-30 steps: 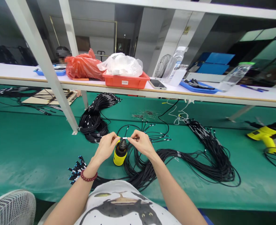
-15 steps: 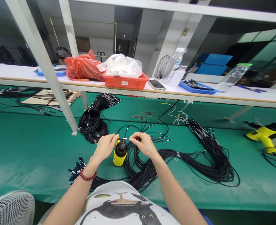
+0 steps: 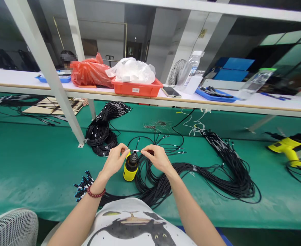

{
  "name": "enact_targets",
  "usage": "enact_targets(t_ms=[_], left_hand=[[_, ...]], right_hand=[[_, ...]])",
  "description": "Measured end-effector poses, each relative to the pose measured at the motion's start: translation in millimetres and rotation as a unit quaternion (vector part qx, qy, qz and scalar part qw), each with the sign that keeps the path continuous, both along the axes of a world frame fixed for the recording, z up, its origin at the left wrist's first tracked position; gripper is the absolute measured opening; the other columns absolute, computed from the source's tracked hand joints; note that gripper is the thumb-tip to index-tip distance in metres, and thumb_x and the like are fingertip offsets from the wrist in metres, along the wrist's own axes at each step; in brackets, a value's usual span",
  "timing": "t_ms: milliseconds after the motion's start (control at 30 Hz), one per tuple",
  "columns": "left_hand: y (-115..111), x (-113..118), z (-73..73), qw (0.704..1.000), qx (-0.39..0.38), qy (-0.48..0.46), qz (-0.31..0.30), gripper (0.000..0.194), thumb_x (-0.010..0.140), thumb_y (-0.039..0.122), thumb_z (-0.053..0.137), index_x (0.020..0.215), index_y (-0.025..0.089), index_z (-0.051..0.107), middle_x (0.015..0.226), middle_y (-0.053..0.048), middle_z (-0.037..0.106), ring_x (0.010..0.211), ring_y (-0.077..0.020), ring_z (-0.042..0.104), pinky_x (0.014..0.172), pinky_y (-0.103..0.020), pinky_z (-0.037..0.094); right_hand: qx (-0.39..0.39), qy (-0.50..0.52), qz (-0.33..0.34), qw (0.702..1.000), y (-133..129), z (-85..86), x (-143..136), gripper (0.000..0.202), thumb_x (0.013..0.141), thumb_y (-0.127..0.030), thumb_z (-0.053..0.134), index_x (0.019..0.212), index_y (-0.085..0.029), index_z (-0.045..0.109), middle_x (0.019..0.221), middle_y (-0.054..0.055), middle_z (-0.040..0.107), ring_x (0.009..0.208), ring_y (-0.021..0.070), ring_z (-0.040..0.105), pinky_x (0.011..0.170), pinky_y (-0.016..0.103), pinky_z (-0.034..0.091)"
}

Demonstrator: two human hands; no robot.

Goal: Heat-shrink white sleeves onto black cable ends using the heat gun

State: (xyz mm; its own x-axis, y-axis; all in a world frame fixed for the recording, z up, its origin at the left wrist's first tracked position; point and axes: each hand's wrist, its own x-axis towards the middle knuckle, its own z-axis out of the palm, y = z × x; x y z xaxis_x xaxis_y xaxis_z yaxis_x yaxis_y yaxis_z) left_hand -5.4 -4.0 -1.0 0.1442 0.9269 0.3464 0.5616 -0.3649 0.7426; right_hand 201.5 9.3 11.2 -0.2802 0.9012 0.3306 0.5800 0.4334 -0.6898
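Note:
Between my two hands a thin black cable with a white label (image 3: 136, 150) is stretched level. My left hand (image 3: 116, 158) pinches its left end, and my right hand (image 3: 156, 156) pinches it just right of the label. Directly under the label stands a yellow heat gun (image 3: 130, 171), its black stepped nozzle pointing up. Beside it on the green bench mat lies a thick bundle of black cables (image 3: 163, 188). Several cable ends with white labels (image 3: 174, 147) fan out behind my right hand. Blue-tipped cable ends (image 3: 84, 186) lie by my left wrist.
More coiled black cables (image 3: 101, 133) rest near the shelf post (image 3: 71, 119). Another yellow heat gun (image 3: 286, 147) lies at the far right. The shelf holds a red tray (image 3: 137, 89), a phone (image 3: 171, 92), bottles and a blue tray (image 3: 215, 96). A white fan (image 3: 12, 227) stands lower left.
My left fingers have shifted slightly on the cable, bending more at the knuckles. The labelled cable stays over the heat gun nozzle, and my right hand is nearly still.

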Motion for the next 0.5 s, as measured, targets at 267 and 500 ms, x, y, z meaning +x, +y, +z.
enact_targets(t_ms=[267,500], left_hand=[[-0.2,1.6,3.5,0.998,-0.021,0.05,-0.01,0.044,0.094,0.045,0.035,0.063,0.02,0.052,0.058,0.001,0.058,0.057,-0.0145,0.051,0.059,-0.027,0.032],[1.8,2.5,-3.9,1.0,0.0,-0.006,-0.012,0.02,0.088,0.036,0.048,0.081,0.02,0.056,0.07,0.002,0.058,0.065,-0.0139,0.051,0.062,-0.025,0.035]], right_hand=[[0.007,0.019,-0.004,1.0,2.0,-1.7,-1.1,0.015,0.081,-0.027,0.061,0.074,-0.02,0.072,0.075,0.003,0.073,0.069,0.0168,0.064,0.064,0.026,0.045],[-0.009,0.052,-0.008,0.999,4.4,-5.4,0.9,0.009,0.076,-0.024,0.065,0.077,-0.019,0.072,0.075,0.003,0.072,0.069,0.0171,0.065,0.066,0.027,0.048]])
